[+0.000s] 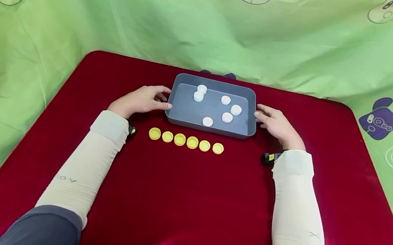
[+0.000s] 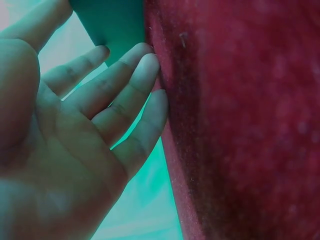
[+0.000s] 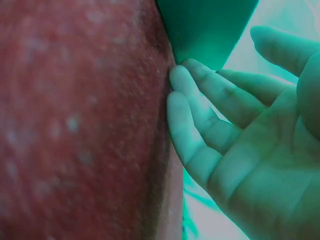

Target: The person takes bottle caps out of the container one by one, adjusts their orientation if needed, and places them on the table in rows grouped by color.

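A grey rectangular tray [image 1: 197, 116] sits toward the back of the red table, with several round white caps [image 1: 227, 117] scattered inside it. My left hand [image 1: 142, 99] is at the tray's left end, its thumb tip right at the rim. At the opposite end, my right hand [image 1: 275, 122] has its fingertips close against the wall. Both wrist views show loosely bent fingers [image 2: 145, 75] with their tips by the tablecloth and the tray's side [image 3: 205, 30]. Neither palm has anything in it.
Several yellow caps [image 1: 180, 139] lie hollow side up in a row in front of the tray. Red cloth [image 1: 183, 206] covers the table. A green printed curtain [image 1: 181, 21] hangs behind and at both sides.
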A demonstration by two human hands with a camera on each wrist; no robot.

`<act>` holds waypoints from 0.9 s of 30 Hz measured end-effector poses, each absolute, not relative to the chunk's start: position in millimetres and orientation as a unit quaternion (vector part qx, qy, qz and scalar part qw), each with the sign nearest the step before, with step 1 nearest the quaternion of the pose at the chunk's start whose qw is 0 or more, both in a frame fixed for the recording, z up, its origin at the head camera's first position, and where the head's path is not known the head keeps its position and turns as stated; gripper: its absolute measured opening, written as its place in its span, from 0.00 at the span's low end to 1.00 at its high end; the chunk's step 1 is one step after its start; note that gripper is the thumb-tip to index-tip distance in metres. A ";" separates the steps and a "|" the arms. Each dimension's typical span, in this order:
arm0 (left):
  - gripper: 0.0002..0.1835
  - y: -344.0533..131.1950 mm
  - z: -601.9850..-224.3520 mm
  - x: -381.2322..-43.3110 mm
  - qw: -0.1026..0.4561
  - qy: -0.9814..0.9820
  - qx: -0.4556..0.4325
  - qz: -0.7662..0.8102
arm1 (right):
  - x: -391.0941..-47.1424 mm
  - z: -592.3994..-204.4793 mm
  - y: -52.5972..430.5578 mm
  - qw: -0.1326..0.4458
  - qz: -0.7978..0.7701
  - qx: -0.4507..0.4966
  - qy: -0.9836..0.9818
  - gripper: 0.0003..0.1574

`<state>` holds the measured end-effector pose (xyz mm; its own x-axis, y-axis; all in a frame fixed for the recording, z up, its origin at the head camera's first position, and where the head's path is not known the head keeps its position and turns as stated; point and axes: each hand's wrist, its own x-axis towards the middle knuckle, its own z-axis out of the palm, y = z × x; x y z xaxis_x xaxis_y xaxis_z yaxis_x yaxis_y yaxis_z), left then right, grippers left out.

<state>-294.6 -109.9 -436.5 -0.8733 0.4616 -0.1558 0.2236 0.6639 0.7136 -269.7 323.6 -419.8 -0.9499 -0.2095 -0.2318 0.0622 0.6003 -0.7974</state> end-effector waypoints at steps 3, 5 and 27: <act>0.35 -107.3 -438.2 -296.0 0.160 0.898 0.195 0.361 | -271.0 -415.1 325.8 0.138 -0.416 -0.053 0.897 0.36; 0.35 -106.6 -438.2 -296.8 0.158 0.901 0.194 0.355 | -274.7 -409.1 323.5 0.122 -0.379 -0.066 0.915 0.36; 0.35 -105.6 -434.5 -293.5 0.161 0.907 0.183 0.344 | -334.2 -356.5 254.2 0.018 -0.199 -0.158 0.967 0.26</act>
